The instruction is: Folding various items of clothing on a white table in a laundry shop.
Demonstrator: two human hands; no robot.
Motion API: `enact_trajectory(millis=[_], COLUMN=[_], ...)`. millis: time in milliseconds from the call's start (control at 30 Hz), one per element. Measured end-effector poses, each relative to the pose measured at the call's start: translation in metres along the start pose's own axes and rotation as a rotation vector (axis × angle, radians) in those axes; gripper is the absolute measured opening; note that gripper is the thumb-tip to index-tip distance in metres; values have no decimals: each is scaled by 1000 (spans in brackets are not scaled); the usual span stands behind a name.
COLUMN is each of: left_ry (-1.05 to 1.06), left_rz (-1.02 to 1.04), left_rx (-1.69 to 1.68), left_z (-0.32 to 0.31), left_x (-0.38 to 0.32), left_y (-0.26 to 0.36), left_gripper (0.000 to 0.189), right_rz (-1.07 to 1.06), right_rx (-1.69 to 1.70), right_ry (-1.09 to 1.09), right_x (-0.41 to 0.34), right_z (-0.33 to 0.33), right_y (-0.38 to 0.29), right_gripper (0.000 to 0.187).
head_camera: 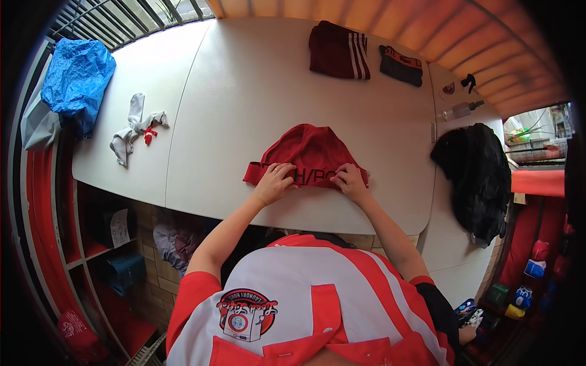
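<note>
A pair of red underwear [306, 148] lies on the white table [242, 91] close to its front edge. Its waistband, printed with dark lettering, faces me, and the cloth fans out behind it in loose creases. My left hand [276, 183] pinches the band left of its middle. On the right part of the same band, my right hand [350, 183] rests with curled fingers, thumb towards the centre. The band's left end sticks out past my left hand. What lies under my fingertips is hidden.
Folded maroon clothing with white stripes [336, 52] and a folded dark grey garment [400, 66] lie at the back. White socks [135, 128] and a blue plastic bag [80, 75] are left. Spray bottles [460, 111] and black clothing [476, 178] sit right. Shelves [75, 263] stand lower left.
</note>
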State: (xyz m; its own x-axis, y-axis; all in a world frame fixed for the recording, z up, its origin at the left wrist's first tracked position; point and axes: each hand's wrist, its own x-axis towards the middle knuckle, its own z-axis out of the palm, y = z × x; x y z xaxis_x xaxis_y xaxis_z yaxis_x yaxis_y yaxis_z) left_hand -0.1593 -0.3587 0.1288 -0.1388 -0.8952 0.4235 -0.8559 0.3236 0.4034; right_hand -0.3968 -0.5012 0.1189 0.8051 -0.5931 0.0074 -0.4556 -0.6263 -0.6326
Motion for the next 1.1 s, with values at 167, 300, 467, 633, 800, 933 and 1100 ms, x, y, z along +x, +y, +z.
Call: enact_trajectory(millis=[167, 300, 467, 633, 800, 933, 1100], left_ry=[3, -35, -149, -66, -47, -141, 228], left_rz=[-365, -137, -318, -162, -628, -672, -609], left_rx=[32, 174, 96, 52, 110, -6, 38], left_z=[15, 18, 1, -18, -30, -42, -56], left_x=[21, 15, 20, 14, -8, 10, 20], left_y=[4, 12, 9, 9, 25, 44, 54], left_gripper=[15, 15, 32, 30, 13, 23, 22], right_rz=[-252, -545, -193, -96, 0, -96, 266], right_rx=[-251, -326, -210, -166, -203, -269, 171], right_ry=[134, 179, 48, -72, -162, -34, -152], right_x=[10, 2, 5, 17, 5, 2, 24], right_z=[3, 1, -9, -20, -6, 7, -25], right_y=[-6, -18, -29, -30, -28, -38, -80], right_gripper=[21, 26, 38, 38, 28, 22, 20])
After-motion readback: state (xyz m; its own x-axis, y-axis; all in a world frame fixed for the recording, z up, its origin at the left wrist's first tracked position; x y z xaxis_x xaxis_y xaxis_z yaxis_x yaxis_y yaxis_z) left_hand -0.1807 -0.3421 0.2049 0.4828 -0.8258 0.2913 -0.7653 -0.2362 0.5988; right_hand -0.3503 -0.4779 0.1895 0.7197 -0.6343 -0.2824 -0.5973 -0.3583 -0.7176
